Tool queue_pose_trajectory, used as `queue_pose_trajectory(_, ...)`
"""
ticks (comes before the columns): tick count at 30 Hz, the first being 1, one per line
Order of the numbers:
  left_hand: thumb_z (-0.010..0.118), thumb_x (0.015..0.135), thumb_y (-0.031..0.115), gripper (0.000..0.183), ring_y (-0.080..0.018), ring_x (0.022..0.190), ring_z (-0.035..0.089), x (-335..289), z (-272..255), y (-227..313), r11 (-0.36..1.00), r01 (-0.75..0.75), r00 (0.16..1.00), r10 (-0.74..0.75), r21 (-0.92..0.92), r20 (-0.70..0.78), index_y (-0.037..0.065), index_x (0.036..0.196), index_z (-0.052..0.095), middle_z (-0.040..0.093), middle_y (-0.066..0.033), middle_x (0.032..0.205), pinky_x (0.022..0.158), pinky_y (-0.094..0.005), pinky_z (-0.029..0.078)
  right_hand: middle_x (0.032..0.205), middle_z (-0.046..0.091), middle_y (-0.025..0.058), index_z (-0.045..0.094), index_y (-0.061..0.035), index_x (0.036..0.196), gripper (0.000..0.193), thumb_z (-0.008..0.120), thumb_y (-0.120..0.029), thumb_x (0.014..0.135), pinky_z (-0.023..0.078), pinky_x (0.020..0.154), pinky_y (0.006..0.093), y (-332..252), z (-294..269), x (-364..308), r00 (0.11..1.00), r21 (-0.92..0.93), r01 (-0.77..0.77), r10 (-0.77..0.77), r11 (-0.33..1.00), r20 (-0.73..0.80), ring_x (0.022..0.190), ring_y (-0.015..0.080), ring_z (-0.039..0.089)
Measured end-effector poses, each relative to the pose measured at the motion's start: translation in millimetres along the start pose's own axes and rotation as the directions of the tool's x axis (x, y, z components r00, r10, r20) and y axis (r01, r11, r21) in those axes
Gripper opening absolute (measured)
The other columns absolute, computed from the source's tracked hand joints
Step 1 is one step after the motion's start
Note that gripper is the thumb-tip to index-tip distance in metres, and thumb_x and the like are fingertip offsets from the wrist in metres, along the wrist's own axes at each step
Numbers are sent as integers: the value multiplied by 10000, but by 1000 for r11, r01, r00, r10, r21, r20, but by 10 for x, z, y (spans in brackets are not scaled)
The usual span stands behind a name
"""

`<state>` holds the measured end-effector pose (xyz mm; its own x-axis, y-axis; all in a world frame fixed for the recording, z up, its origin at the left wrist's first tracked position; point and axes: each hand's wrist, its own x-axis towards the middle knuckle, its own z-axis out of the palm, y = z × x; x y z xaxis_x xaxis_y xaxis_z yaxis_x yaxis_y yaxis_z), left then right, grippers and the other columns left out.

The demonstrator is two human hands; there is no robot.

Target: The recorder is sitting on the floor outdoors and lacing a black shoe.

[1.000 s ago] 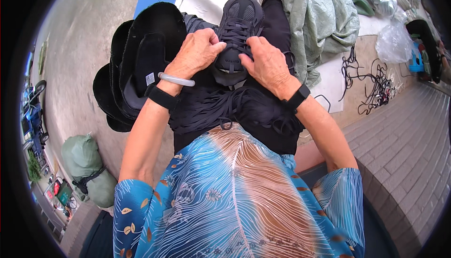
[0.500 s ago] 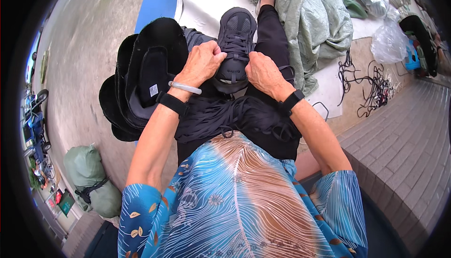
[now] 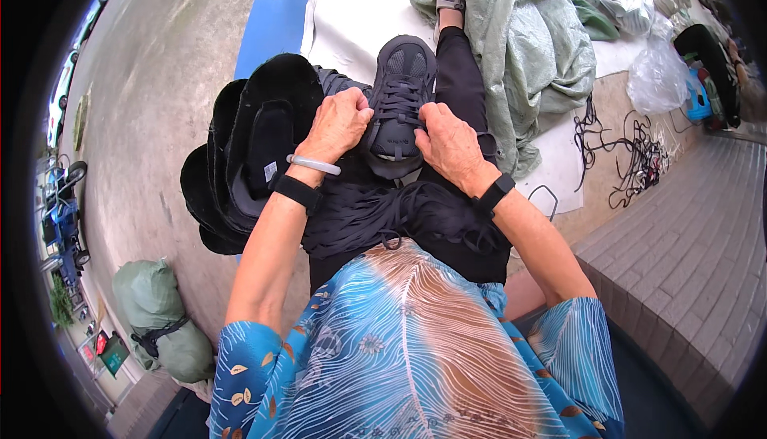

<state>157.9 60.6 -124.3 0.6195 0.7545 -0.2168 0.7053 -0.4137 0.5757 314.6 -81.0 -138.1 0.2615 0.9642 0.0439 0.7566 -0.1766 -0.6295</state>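
Observation:
A dark grey lace-up sneaker point(image 3: 397, 131) stands between my knees, its toe pointing away from me. Dark laces cross its tongue. Along the shoe's left edge, my left hand point(image 3: 342, 126) is closed in a pinch at the shoelace; its fingertips partly hide the lace. My right hand point(image 3: 451, 145) pinches the shoelace at the opposite edge, thumb and forefinger against the upper eyelets. A thick bundle of loose dark laces point(image 3: 359, 215) lies across my lap below the shoe.
Black shoe-shaped pieces point(image 3: 276, 131) are stacked left of my left hand. A blue sheet point(image 3: 272, 27) and white sheet point(image 3: 351, 11) lie ahead. Pale green sacking point(image 3: 535, 63) is at right, with tangled black cords point(image 3: 635, 159) beyond. A tied green sack point(image 3: 172, 319) sits lower left.
The view has tilted, so the shoe and stacked pieces appear lower. My left hand has drawn slightly outward from the shoe's laces; my right hand stays close at its edge.

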Motion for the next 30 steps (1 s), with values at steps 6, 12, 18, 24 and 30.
queue_pose_trajectory(6, 642, 793, 114, 142, -342, 777, 613, -27, 146, 105, 982, -187, 967, 178, -32, -180, 9, 869, 583, 614, -171, 812, 694, -403, 479, 904, 563, 154, 513, -44, 1034, 266, 636, -86, 802, 500, 687, 422, 28, 30, -2, 996, 0, 75, -75, 997, -40, 803, 367, 606)
queue_pose_trajectory(12, 622, 784, 36, 116, -355, 768, 590, -47, 229, 204, 949, -312, 934, 316, 54, -166, 25, 865, 539, 576, -140, 830, 681, -421, 476, 822, 590, 159, 570, -20, 928, 146, 625, -101, 819, 493, 694, 420, 159, 122, 96, 993, 68, -17, 25, 998, -119, 776, 350, 606)
queue_pose_trajectory(18, 636, 791, 55, 119, -331, 767, 596, -32, 243, 157, 972, -234, 961, 231, -6, -149, 12, 869, 558, 579, -142, 821, 687, -401, 474, 846, 593, 171, 564, -15, 902, 115, 593, -103, 834, 496, 693, 442, 84, 145, 130, 992, 34, 26, -22, 999, -125, 776, 373, 603)
queue_pose_trajectory(24, 640, 809, 96, 131, -291, 762, 602, -1, 232, 70, 983, -149, 986, 140, -106, -86, 0, 878, 583, 598, -142, 812, 712, -362, 477, 857, 578, 193, 525, -5, 890, 140, 592, -104, 817, 513, 696, 476, 41, 175, 208, 997, -11, 18, -19, 1000, -75, 765, 410, 611)
queue_pose_trajectory(30, 617, 830, 109, 129, -253, 758, 615, -36, 119, 72, 991, -76, 997, 78, -106, 21, -5, 868, 570, 621, -121, 782, 715, -340, 482, 769, 634, 262, 599, 50, 804, 180, 521, -108, 766, 493, 765, 464, 251, 110, 359, 984, 250, -146, 114, 957, 136, 824, 429, 622)
